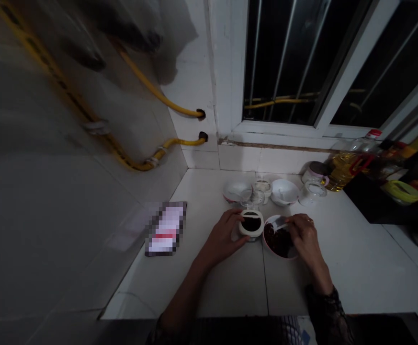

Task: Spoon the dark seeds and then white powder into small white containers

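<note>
My left hand (226, 235) is closed around the side of a small seasoning jar (251, 235) with a white rim, its lid flipped up and dark contents showing inside. Just right of the jar, touching or nearly so, stands a white bowl (290, 258) with a pink edge. Dark red, flaky food (278, 243) lies in the bowl. Over the bowl's right side, my right hand (303, 234) pinches the handle of a small white spoon (281, 225). The spoon's tip reaches toward the dark red food.
Behind stand two white bowls (284, 192), another seasoning jar (264, 188) and clear lidded containers (312, 192). An oil bottle (341, 167) and a black box (361, 199) with several items are at right. A phone (166, 229) lies left. Yellow pipes (140, 166) run along the wall.
</note>
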A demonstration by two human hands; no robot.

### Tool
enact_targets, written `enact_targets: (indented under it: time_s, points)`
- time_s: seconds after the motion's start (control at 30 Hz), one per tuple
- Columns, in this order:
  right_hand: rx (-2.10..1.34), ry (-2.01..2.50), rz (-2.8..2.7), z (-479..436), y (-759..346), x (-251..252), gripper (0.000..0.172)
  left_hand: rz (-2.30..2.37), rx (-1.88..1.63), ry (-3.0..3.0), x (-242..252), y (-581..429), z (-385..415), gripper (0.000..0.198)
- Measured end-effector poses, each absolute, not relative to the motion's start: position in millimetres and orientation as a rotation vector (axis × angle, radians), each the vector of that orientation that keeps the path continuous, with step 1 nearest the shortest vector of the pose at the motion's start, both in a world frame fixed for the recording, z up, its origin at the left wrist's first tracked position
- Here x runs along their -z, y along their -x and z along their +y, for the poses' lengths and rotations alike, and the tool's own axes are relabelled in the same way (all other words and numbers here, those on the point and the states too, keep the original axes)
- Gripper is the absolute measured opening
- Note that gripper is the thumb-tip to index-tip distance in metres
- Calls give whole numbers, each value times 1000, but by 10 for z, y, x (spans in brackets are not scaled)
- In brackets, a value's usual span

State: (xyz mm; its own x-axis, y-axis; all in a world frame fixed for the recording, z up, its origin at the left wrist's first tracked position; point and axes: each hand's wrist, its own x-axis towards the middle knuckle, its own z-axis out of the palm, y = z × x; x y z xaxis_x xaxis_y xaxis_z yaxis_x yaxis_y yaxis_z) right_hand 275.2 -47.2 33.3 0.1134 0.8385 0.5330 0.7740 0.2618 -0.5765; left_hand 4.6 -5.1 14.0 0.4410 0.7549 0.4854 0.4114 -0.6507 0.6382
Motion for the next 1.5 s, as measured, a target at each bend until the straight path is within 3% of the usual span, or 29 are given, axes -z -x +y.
enact_targets:
  time_s: [0.47,1.0,1.2,1.4,1.5]
  points:
    - [-437,1574,-1021,-490,-2798,-371,21,986,-1078,-2267,-159,-42,-49,42]
    - [-626,1447,-912,-504,-2734,-481,18,979,-1071,-2273,-158,-36,-41,44]
    - [-445,1393,-1032,-508,-2516,-482,24,970,-1071,-2257,-149,-37,-30,43]
    - [-48,1213,-1674,-528,-2303,-537,20,953,-1076,-2268,-152,-33,-22,44]
    - [30,1188,-1716,-544,-2318,-552,21,946,-1064,-2259,-160,-30,-28,44]
